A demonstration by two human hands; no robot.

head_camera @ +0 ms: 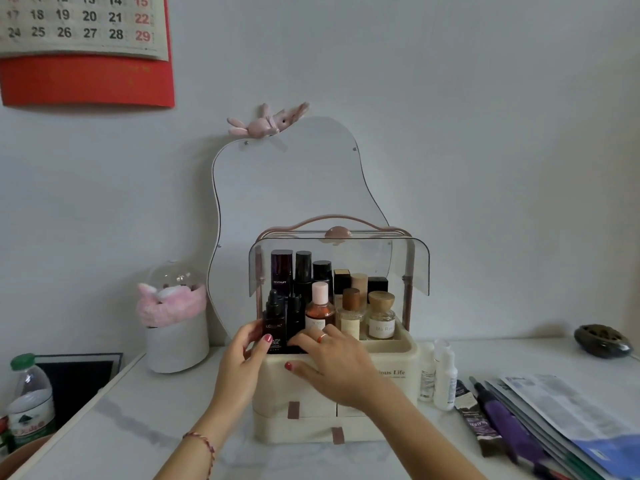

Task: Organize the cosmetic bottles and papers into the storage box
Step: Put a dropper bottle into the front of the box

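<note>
Calendar (83,46) on wall, mirror (301,181) w/ bunny (266,123), water btl (29,400) far left.

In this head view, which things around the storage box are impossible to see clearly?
- Black dropper bottle: lower label covered by the left hand.
- Storage box: printed name partly hidden by the right hand.
- Papers: text too blurred; cut off by the right edge.
- Water bottle: cut off by the left edge.
</note>
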